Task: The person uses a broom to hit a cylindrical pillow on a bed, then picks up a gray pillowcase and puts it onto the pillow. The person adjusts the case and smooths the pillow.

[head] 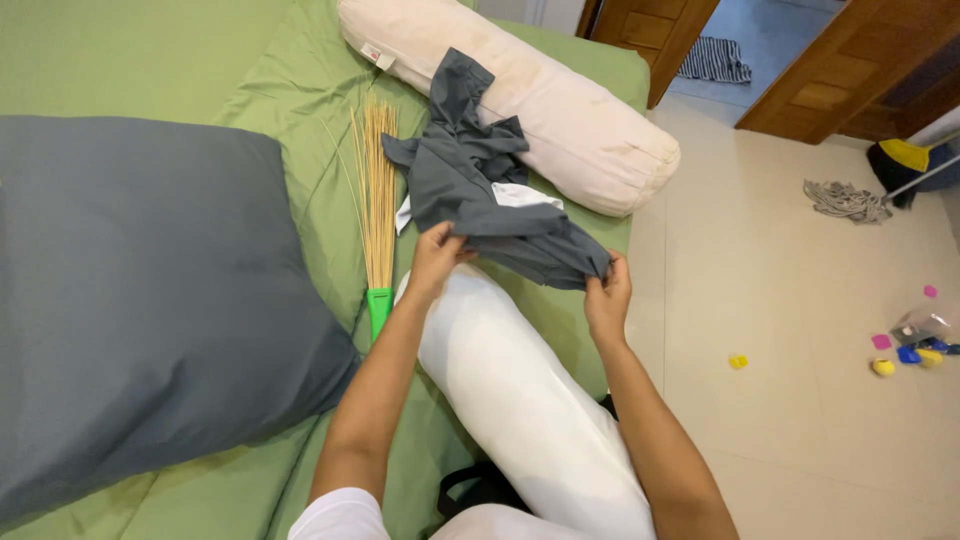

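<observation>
- Head view: my left hand (435,262) and right hand (608,297) each pinch an edge of the grey cover (480,195), stretched across the top end of the white bolster (520,400).
- Cover sits bunched on the green bed (200,60), partly over the cream bolster (540,110); I judge none of it is pulled on yet.
- Broom (377,200) and grey pillow (140,300) lie to the left.

Bedroom with a green bed and pale tiled floor

We see a green sheet (150,60) over the bed, cream floor tiles (800,420) to its right, wooden doors (850,70) at the top, and small coloured toys (905,352) scattered on the tiles.
</observation>
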